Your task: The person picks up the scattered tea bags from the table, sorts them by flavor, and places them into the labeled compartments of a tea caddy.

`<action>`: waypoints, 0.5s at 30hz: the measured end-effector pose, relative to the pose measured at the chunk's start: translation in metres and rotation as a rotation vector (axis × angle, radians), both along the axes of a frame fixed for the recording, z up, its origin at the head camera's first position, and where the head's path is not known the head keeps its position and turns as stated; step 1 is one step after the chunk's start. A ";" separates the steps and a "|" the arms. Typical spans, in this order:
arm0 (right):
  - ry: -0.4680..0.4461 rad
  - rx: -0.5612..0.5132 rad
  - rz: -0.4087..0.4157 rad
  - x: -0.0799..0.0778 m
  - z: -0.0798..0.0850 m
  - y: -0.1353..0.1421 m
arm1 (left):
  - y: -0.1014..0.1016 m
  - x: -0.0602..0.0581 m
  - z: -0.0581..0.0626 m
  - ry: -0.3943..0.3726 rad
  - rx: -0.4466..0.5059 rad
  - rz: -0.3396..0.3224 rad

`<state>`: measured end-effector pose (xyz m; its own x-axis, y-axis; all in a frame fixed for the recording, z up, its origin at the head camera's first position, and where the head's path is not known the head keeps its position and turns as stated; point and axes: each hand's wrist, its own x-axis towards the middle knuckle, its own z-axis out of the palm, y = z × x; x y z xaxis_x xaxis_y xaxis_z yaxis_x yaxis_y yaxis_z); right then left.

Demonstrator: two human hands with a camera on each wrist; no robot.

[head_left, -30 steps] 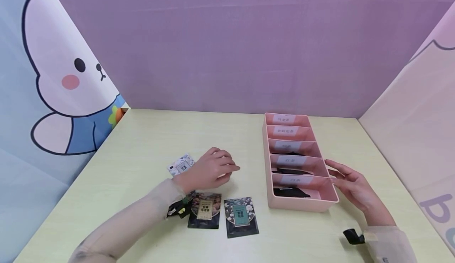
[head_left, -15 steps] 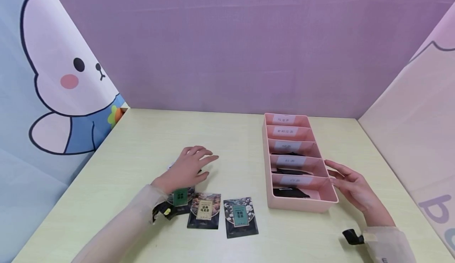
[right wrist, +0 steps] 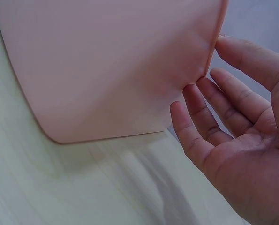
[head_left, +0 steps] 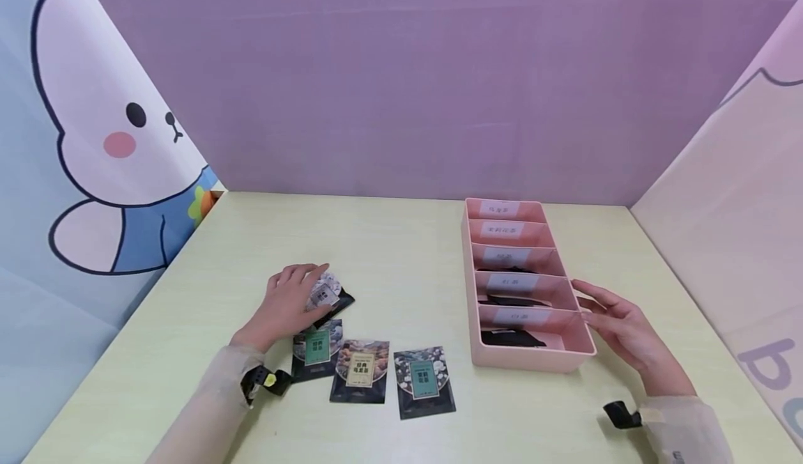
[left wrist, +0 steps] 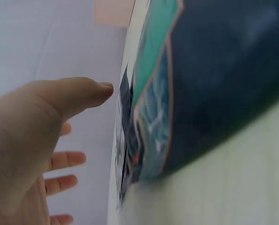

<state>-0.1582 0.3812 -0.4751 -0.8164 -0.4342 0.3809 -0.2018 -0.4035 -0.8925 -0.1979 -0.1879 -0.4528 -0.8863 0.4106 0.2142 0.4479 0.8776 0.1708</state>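
Note:
My left hand (head_left: 282, 307) hovers over a tea sachet with a white floral print (head_left: 325, 291), thumb and fingers spread around it. In the left wrist view the thumb and fingers of that hand (left wrist: 31, 136) are apart from the sachets. Just below lies a dark sachet with a green label (head_left: 317, 350); beside it are one with a cream label (head_left: 360, 372) and one with a teal label (head_left: 424, 382). My right hand (head_left: 627, 328) touches the right side of a pink divided box (head_left: 533, 360), its fingertips against the wall, as the right wrist view confirms.
The box has several labelled compartments in a row; dark sachets lie in the three nearest ones. A pale wooden table (head_left: 389, 234) carries everything. A purple backdrop (head_left: 376, 102) rises behind it, with printed cloth panels on both sides.
My left hand has moved left and slightly down to the white floral sachet, uncovering the green-labelled one. My right hand and the box have stayed in place.

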 end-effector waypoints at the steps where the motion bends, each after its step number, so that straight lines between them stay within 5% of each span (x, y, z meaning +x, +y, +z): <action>1: 0.002 0.001 0.001 0.000 0.000 0.000 | -0.002 0.000 -0.001 -0.014 0.003 0.021; 7: 0.001 0.001 0.010 0.000 0.000 0.000 | -0.007 -0.002 -0.006 -0.075 -0.001 0.102; 15: -0.006 0.015 -0.016 0.000 0.001 -0.001 | -0.008 -0.002 -0.008 -0.142 -0.006 0.105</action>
<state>-0.1581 0.3803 -0.4742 -0.8258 -0.4263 0.3693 -0.2026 -0.3868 -0.8996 -0.2004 -0.1956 -0.4612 -0.9455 0.3153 0.0817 0.3257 0.9193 0.2209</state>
